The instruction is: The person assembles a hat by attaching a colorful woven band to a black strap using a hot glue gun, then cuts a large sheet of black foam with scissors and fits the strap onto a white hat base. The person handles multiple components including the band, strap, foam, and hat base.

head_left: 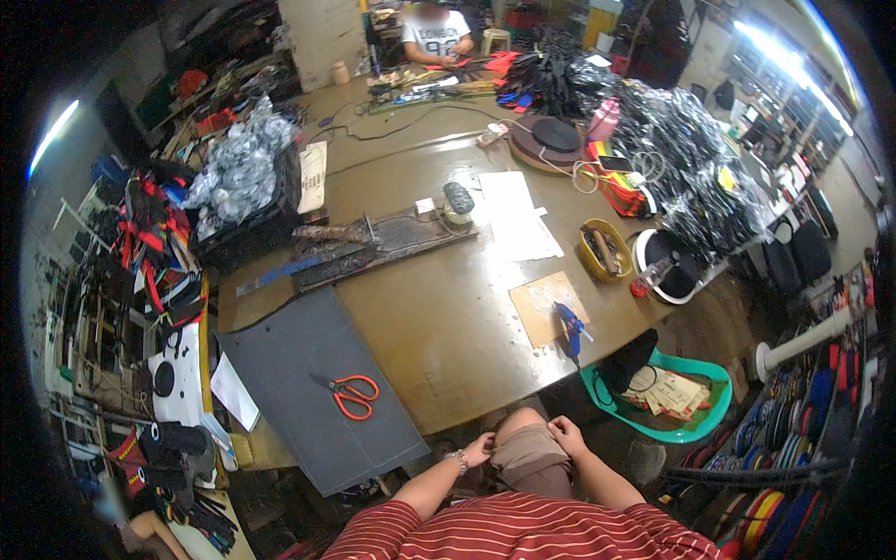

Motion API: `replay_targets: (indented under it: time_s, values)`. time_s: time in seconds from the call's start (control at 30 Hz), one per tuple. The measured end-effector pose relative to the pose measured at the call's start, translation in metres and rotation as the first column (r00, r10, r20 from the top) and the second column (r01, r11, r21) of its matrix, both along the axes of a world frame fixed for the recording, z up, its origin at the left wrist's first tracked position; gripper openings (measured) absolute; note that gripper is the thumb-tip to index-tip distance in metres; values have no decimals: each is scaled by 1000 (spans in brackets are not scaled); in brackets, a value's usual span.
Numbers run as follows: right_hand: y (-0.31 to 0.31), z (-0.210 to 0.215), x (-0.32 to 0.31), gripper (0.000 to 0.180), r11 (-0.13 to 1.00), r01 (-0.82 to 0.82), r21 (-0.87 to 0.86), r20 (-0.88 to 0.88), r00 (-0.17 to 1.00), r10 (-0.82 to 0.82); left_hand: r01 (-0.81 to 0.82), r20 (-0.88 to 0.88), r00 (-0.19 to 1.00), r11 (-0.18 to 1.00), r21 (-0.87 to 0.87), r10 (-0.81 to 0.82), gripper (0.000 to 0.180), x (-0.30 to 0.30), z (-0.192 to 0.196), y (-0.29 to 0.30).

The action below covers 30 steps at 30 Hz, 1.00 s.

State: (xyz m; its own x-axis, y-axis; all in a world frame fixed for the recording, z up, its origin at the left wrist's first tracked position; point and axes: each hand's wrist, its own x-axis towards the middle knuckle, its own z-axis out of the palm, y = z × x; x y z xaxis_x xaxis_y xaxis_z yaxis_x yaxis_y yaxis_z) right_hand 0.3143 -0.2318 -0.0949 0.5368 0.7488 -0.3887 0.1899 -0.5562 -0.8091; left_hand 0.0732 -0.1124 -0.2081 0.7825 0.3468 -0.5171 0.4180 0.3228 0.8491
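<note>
At the table's near edge my left hand (479, 450), with a watch on its wrist, is closed at the hem of the brown shorts (530, 453) by the bare knee. On the other side of the same leg, my right hand (566, 436) has its fingers curled on the cloth. Scissors with orange handles (355, 398) lie on a dark grey sheet (308, 373), left of my hands. Beyond my right hand, a blue glue gun (568, 325) rests on a tan board (532, 308).
A green plastic chair (691, 429) holding papers stands right of my legs. Across the brown table (420, 345) are a long dark wooden board (392, 245), white papers (518, 219), a yellow bowl (602, 266) and black rolls (557, 133). A person (437, 37) sits at the far end.
</note>
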Motion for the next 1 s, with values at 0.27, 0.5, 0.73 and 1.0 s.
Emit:
replay_targets:
  time_s: [0.27, 0.5, 0.73, 1.0]
  values:
    - [-63, 33, -39, 46, 1000, -19, -11, 67, 998, 20, 577, 17, 769, 705, 412, -639, 47, -29, 5, -27]
    - [-93, 8, -21, 56, 959, 9, -284, 39, 999, 2, 539, 8, 825, 791, 292, -565, 41, -48, 4, -36]
    - [-129, -52, 40, 63, 690, -177, -702, -107, 984, 144, 565, -70, 824, 802, 195, -563, 42, -28, 24, -23]
    - [-97, -18, 162, 41, 567, -778, -271, 113, 559, 821, 547, -81, 837, 823, 153, -542, 44, 0, 69, 3]
